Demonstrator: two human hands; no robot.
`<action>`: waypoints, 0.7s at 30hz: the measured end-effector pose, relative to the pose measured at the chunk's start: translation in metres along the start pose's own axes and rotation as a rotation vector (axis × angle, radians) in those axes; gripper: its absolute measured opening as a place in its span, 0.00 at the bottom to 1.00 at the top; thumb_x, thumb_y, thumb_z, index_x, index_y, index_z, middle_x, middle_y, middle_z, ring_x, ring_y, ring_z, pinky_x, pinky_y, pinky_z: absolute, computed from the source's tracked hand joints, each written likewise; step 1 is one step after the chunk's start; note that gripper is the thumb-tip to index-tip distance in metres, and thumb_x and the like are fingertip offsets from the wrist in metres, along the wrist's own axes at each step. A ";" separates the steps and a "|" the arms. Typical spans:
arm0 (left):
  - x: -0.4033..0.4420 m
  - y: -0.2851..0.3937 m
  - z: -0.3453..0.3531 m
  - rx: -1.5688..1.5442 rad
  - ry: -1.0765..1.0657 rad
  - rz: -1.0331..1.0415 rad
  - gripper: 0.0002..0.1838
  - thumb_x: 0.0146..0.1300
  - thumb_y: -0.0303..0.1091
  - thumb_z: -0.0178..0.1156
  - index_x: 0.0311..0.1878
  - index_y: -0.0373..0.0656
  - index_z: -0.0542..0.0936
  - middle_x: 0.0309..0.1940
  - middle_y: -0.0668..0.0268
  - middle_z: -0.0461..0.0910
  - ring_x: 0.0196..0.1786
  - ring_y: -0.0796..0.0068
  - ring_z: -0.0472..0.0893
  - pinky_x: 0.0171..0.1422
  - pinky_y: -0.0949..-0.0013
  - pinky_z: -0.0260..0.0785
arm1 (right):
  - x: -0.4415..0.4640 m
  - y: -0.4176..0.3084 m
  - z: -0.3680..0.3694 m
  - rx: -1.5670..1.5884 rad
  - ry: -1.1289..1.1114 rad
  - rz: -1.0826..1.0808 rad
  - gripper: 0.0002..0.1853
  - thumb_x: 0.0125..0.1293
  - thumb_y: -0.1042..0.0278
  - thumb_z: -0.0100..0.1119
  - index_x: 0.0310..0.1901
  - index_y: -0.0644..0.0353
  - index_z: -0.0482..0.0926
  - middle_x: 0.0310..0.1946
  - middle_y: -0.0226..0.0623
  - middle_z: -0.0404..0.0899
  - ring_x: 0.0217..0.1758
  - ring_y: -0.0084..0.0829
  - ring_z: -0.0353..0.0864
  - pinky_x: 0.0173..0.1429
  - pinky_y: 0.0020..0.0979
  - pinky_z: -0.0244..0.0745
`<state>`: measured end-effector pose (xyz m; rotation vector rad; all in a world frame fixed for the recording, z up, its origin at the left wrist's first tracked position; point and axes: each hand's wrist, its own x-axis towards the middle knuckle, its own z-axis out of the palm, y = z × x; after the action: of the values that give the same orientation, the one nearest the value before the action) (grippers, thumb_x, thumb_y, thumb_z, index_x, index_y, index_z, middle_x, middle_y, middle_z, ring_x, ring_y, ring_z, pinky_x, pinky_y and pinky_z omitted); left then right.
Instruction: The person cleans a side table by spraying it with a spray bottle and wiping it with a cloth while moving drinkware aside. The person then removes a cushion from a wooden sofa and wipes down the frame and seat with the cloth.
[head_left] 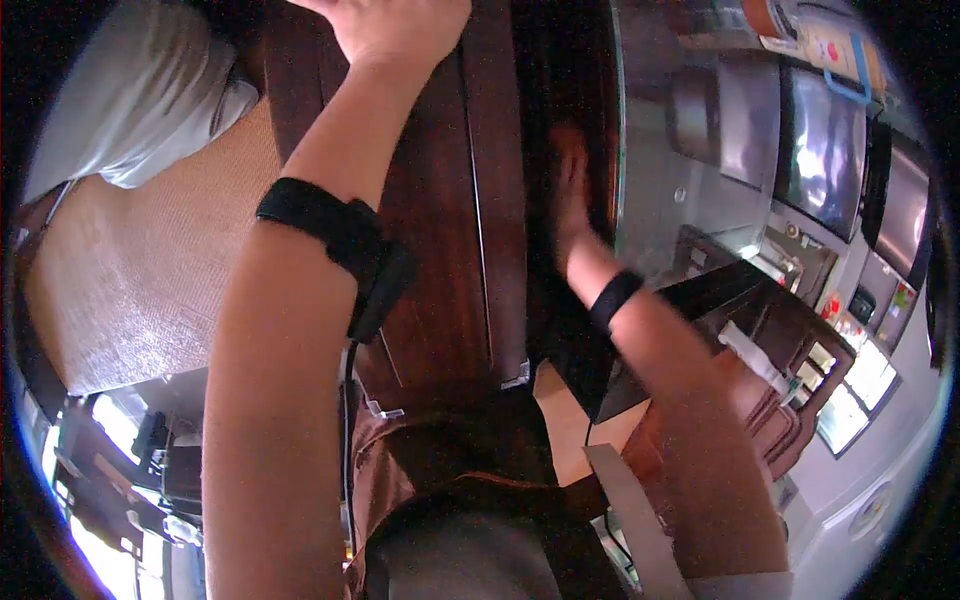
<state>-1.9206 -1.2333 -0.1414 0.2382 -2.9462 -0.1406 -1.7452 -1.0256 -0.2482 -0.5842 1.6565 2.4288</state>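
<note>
My left hand is at the top edge of the view, over a dark brown wooden panel. One stretched-out digit shows at its left; the other fingers are cut off by the frame, and whether the hand touches the wood cannot be told. Smeared by motion, my right hand is held flat with its fingers extended. It lies over the darker, shadowed strip of wood to the right of the panel, with nothing visible in it. Clear corner pieces sit at the panel's near end. Both forearms wear black bands.
To the left are a beige textured surface and pale grey cloth. A dark wooden chair with brown upholstery stands at right. Steel appliances are beyond. A black cable runs along my left forearm.
</note>
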 end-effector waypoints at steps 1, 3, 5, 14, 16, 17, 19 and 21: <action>0.001 0.000 0.000 0.006 0.008 0.018 0.41 0.69 0.58 0.39 0.75 0.35 0.53 0.75 0.41 0.46 0.77 0.37 0.42 0.76 0.33 0.31 | -0.021 -0.049 -0.008 -0.489 -0.177 0.518 0.30 0.77 0.58 0.28 0.76 0.60 0.43 0.78 0.40 0.40 0.80 0.48 0.38 0.79 0.55 0.34; 0.001 0.001 0.002 0.009 -0.003 -0.001 0.41 0.69 0.59 0.40 0.75 0.36 0.53 0.75 0.41 0.46 0.77 0.37 0.43 0.76 0.33 0.32 | -0.077 -0.057 -0.026 0.351 -0.075 -0.032 0.29 0.76 0.61 0.30 0.75 0.60 0.47 0.77 0.45 0.42 0.79 0.52 0.43 0.79 0.54 0.41; 0.003 0.002 0.004 0.029 -0.007 0.006 0.42 0.68 0.60 0.40 0.75 0.37 0.53 0.75 0.42 0.46 0.77 0.38 0.43 0.75 0.33 0.32 | -0.094 -0.093 -0.038 0.897 0.022 -0.164 0.29 0.74 0.64 0.35 0.74 0.59 0.50 0.76 0.48 0.45 0.78 0.54 0.47 0.78 0.53 0.46; 0.025 -0.017 0.033 0.115 0.026 0.066 0.46 0.63 0.74 0.36 0.75 0.49 0.57 0.74 0.44 0.51 0.74 0.37 0.51 0.70 0.28 0.41 | -0.167 -0.120 -0.078 2.053 -0.203 0.252 0.31 0.68 0.65 0.49 0.72 0.58 0.57 0.72 0.47 0.56 0.75 0.48 0.54 0.75 0.47 0.55; 0.028 -0.017 0.030 0.142 -0.014 0.044 0.46 0.63 0.75 0.35 0.75 0.51 0.57 0.75 0.47 0.51 0.75 0.40 0.51 0.69 0.29 0.44 | -0.186 -0.136 -0.109 2.685 -0.462 0.839 0.29 0.72 0.63 0.46 0.73 0.56 0.57 0.72 0.43 0.58 0.74 0.44 0.57 0.73 0.43 0.59; 0.032 -0.024 0.033 0.165 -0.036 0.025 0.46 0.63 0.75 0.36 0.75 0.52 0.57 0.75 0.49 0.52 0.75 0.41 0.52 0.69 0.29 0.45 | -0.183 -0.136 -0.116 2.972 -0.599 1.160 0.29 0.73 0.61 0.44 0.73 0.56 0.56 0.72 0.41 0.59 0.73 0.43 0.58 0.71 0.41 0.61; 0.040 -0.032 0.037 0.166 -0.047 0.010 0.46 0.63 0.76 0.36 0.75 0.55 0.57 0.74 0.53 0.54 0.74 0.43 0.53 0.68 0.30 0.48 | -0.166 -0.119 -0.123 3.213 -0.698 2.119 0.23 0.75 0.60 0.45 0.68 0.58 0.62 0.65 0.40 0.65 0.67 0.37 0.64 0.69 0.37 0.63; 0.045 -0.039 0.035 0.164 -0.053 0.035 0.44 0.63 0.76 0.35 0.74 0.55 0.60 0.73 0.54 0.58 0.72 0.44 0.58 0.68 0.32 0.51 | -0.143 -0.106 -0.123 3.044 -0.669 2.812 0.20 0.75 0.59 0.47 0.61 0.61 0.68 0.59 0.40 0.70 0.61 0.33 0.69 0.68 0.35 0.63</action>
<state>-1.9647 -1.2767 -0.1725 0.2082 -3.0149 0.1022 -1.5507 -1.0840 -0.3227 -1.5169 -0.8757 1.8103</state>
